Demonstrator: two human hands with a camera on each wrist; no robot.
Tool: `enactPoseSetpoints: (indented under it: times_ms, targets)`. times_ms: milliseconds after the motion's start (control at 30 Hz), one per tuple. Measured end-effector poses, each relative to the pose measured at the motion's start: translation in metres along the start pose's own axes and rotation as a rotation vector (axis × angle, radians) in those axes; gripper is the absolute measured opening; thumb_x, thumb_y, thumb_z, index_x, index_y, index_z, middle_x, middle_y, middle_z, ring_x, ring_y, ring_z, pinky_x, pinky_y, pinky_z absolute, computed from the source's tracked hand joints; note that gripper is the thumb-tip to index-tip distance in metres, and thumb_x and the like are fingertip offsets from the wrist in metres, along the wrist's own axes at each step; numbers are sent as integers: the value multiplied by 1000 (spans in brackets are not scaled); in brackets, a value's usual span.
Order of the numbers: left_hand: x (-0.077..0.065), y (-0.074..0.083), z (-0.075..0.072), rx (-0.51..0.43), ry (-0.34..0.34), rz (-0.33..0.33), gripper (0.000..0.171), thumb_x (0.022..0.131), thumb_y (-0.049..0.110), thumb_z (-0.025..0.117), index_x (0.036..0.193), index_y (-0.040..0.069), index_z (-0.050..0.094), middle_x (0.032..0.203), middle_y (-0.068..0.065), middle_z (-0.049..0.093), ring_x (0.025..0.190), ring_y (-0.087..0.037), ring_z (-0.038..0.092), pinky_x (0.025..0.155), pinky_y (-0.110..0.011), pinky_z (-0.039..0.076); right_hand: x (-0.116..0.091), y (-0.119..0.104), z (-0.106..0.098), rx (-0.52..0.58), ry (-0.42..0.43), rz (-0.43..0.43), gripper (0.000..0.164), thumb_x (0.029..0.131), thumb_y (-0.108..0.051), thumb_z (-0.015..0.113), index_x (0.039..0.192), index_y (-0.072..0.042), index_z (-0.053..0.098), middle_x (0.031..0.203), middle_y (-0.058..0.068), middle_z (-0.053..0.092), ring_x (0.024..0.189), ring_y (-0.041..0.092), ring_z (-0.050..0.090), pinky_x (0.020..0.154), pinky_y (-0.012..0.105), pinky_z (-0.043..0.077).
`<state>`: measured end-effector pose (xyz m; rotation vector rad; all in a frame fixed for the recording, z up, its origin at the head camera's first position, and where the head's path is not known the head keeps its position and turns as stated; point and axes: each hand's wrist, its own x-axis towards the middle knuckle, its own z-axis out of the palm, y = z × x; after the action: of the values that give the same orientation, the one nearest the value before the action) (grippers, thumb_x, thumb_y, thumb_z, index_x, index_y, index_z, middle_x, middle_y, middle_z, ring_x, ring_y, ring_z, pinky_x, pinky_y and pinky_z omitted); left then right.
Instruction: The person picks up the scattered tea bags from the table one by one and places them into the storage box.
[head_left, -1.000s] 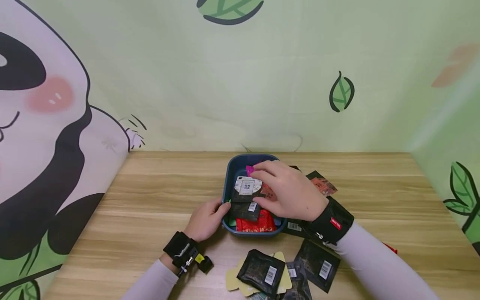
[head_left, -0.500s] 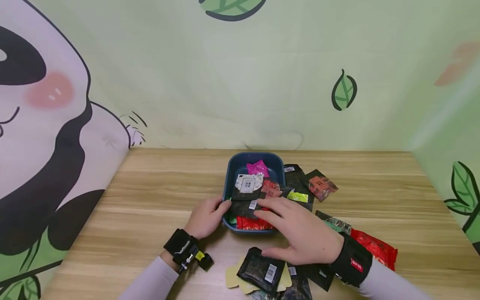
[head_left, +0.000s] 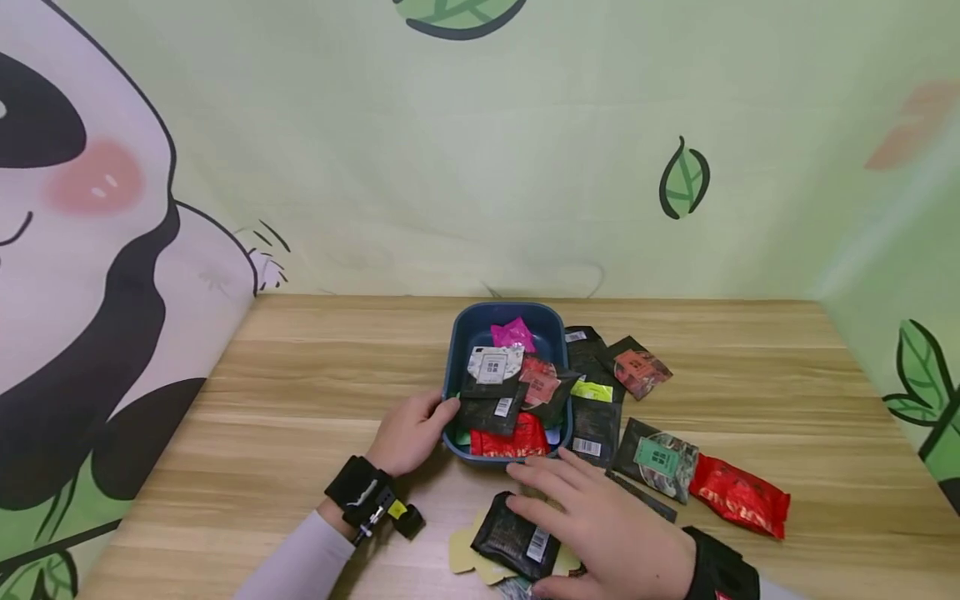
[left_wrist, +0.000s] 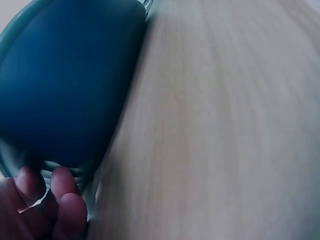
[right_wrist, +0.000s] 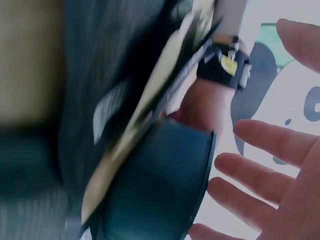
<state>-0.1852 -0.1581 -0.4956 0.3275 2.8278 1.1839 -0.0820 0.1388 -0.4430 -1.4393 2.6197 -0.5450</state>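
Note:
My left hand (head_left: 408,435) holds the left side of a blue plastic bin (head_left: 474,327), thumb over the rim and fingers against the outer wall. Inside the bin lie a pink packet (head_left: 513,333), a white-and-black sachet (head_left: 495,365), a black-and-red sachet (head_left: 542,385), a black sachet (head_left: 483,415) and a red packet (head_left: 510,438). My right hand (head_left: 607,525) is over the near pile, its fingers spread and nothing held. Its fingertips reach the edge of a black packet (head_left: 504,533); whether they touch it, I cannot tell. The right wrist view is blurred, showing spread fingers (right_wrist: 260,175).
Right of the bin lie several black sachets (head_left: 596,425), a black-and-red one (head_left: 639,368), a black-and-green one (head_left: 660,460) and a red packet (head_left: 741,497). Yellow card-like pieces (head_left: 463,552) stick out beneath the near black packet. A printed cloth wall (head_left: 420,208) closes the table's back.
My right hand has moved from above the bin towards me, down to the near pile, uncovering the bin's contents and the sachets at right. The left hand stays at the bin's side.

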Motion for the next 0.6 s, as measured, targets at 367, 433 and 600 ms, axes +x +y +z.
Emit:
enactPoseSetpoints:
  times_ms: [367,433,600]
  targets:
    - [0,0,-1,-2,-15,-12,30,107,44,50,96,23,69,73,4,60,70,-14,55,62,-30,40,8,-2,25,-30,-102,-88,70,99,-67,49,153,-22,47,163,4,41,146,23,45,113,46,47]
    - [0,0,-1,3,-11,-12,30,107,44,50,96,24,69,73,4,60,70,-15,56,62,-30,40,9,-1,26,-12,-141,-64,67,100,-64,51,153,-23,47,163,3,42,143,22,47,111,43,49]
    - [1,-1,0,4,-9,-9,30,107,44,50,95,24,69,73,4,60,70,-15,56,62,-30,40,12,0,26,-20,-166,-35,58,101,-55,60,150,-24,51,156,1,50,134,18,54,106,39,52]
